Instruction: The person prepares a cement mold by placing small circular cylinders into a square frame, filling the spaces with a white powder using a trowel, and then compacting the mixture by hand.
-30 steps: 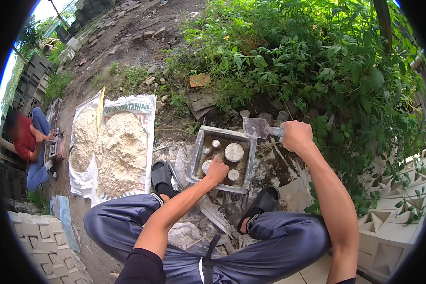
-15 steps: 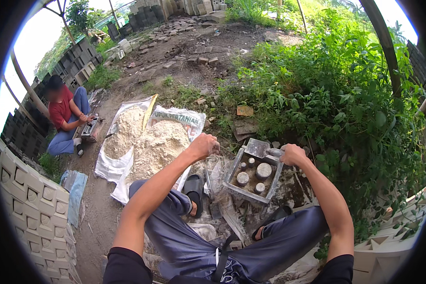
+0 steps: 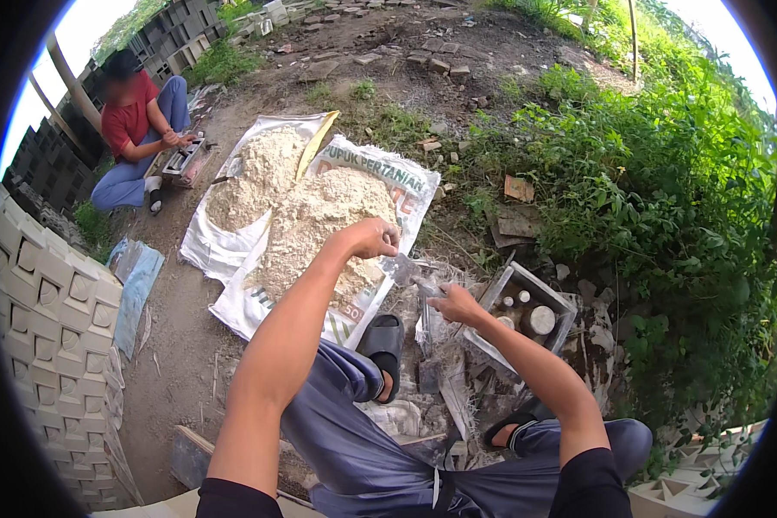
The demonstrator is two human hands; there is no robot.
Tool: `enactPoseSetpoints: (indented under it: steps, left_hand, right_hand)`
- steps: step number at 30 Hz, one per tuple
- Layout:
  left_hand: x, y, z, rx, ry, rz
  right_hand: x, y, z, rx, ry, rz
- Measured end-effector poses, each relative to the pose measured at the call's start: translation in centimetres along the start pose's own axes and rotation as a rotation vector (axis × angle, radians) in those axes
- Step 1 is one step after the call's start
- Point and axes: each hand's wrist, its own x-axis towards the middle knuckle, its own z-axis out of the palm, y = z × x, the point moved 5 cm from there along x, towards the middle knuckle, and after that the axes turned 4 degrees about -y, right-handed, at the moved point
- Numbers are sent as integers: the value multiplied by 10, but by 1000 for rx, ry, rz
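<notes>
Weedy ground (image 3: pixel 397 95) lies beyond both hands. Left hand (image 3: pixel 371 238) curls over the powder (image 3: pixel 328 203), contents indeterminable; right hand (image 3: pixel 457 304) grips the trowel (image 3: pixel 420 281), just below the left. Mould (image 3: pixel 544 289) stands right of both. Trowel handling appears in hand; next move calls for steady control.

I have the grey scraper (image 3: pixel 401 269) slanting out of the right hand (image 3: pixel 457 304), its flat blade at the right edge of the white sack (image 3: pixel 224 259); pale, lumpy powder (image 3: pixel 321 210) lies heaped there.
</notes>
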Motion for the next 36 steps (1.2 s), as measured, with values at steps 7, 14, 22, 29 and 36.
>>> enactPoseSetpoints:
  steps: [7, 14, 22, 29, 36]
  left_hand:
    - [-13, -60, 29, 70, -169, -247]
    - [-26, -76, 31, -60, -131, -265]
    - [-2, -49, 43, 49, -150, -198]
    - [18, -31, 44, 57, -107, -134]
    - [40, 40, 54, 284, -63, 25]
  right_hand:
    - [150, 37, 134, 76, 229, -175]
    - [102, 44, 127, -317, 256, -14]
    - [77, 116, 111, -303, 274, 266]
    - [69, 113, 106, -176, 228, 267]
    - [-23, 100, 90, 420, 181, 18]
